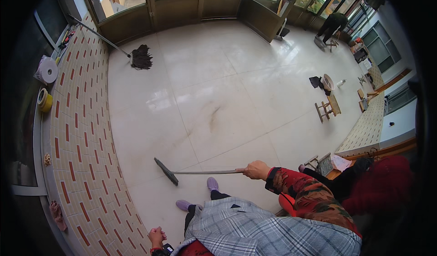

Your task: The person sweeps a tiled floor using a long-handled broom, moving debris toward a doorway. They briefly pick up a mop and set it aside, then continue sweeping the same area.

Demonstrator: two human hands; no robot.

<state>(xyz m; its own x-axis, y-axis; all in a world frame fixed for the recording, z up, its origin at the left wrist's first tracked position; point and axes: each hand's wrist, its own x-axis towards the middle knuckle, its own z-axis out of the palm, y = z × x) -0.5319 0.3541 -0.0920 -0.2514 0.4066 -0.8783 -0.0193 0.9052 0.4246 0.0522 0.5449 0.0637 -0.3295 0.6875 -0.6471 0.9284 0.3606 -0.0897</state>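
Observation:
My right hand [256, 170] is closed around the grey handle of a long-handled broom [206, 172]. The handle runs leftward to a narrow dark grey head [166, 171], which appears to rest on the pale tiled floor [218, 85] in front of my shoes. My left hand [157, 236] is low at the bottom left, beside the brick-patterned wall. Its fingers are curled in, and nothing shows in them. A brownish smear [214, 119] marks the tiles ahead of the broom.
A string mop [141, 57] leans at the far left. On the left sill are a paper roll [49, 70] and yellow tape [45, 100]. Right are a folding stool [328, 108] and basin [327, 82]. One person [333, 25] bends at the back; another [379, 184] is beside me.

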